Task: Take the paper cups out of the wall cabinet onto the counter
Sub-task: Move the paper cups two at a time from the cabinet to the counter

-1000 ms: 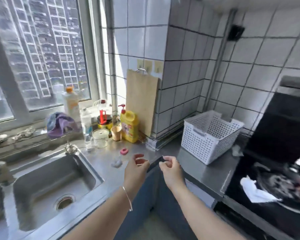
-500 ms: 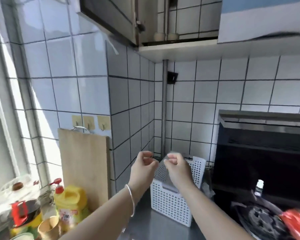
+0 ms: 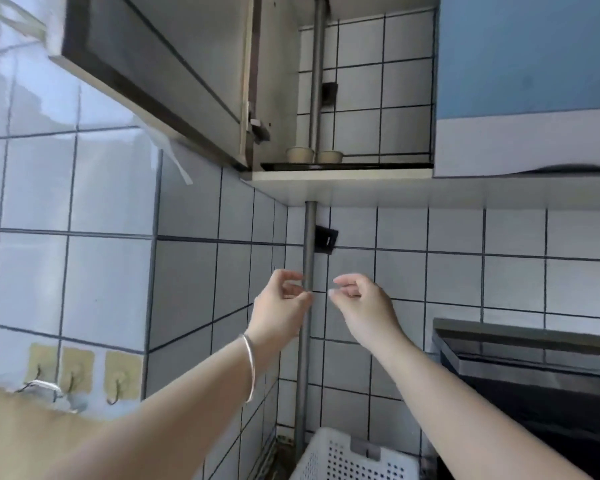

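View has tilted up since the last frame; I see the wall cabinet (image 3: 343, 171) open, two paper cups (image 3: 314, 155) inside. Left hand (image 3: 281, 310) and right hand (image 3: 361, 306) hover below, fingers loosely curled, empty.

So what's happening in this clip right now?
A person stands below an open wall cabinet, both arms raised. The left hand and right hand hover in front of the tiled wall, well under the shelf, fingers loosely curled and holding nothing. Two paper cups sit side by side at the shelf's front edge, next to a vertical pipe. Neither cup has been touched yet. A white basket sits below.
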Motion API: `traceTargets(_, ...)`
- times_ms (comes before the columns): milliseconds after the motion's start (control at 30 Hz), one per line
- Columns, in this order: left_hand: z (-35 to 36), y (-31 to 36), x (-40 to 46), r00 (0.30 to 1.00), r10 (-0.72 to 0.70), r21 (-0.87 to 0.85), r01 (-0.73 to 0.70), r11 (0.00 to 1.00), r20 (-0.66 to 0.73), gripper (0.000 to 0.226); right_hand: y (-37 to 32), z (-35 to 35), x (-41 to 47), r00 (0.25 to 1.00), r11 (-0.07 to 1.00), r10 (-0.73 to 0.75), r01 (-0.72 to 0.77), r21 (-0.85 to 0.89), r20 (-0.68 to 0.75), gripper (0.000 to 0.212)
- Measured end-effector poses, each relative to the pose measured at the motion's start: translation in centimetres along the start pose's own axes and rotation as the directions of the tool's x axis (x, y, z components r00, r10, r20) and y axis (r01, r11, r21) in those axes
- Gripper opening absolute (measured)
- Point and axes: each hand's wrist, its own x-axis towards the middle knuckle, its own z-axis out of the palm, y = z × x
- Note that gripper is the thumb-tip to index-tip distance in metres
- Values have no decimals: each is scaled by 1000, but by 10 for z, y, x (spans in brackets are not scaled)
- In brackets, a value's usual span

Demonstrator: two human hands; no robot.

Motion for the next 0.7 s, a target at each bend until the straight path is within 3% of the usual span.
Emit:
traceTargets(167, 23, 49, 77, 980, 197, 24, -197, 980, -36, 25, -44, -28, 90, 960, 965, -262, 260, -29, -98, 21)
traceTargets(400, 32, 98, 168, 913, 386, 14, -388, 922, -131, 22, -84, -42, 180, 867, 886, -459, 434, -162, -193, 23)
traceTargets(567, 23, 119, 225, 878, 452, 95, -443, 892, -154, 23, -100, -44, 237, 861, 875, -462, 402, -270, -215, 32)
traceTargets(700, 17, 135, 275, 889, 416, 142, -394, 908, -193, 23, -105, -43, 287, 889, 890, -404, 326, -320, -217, 33)
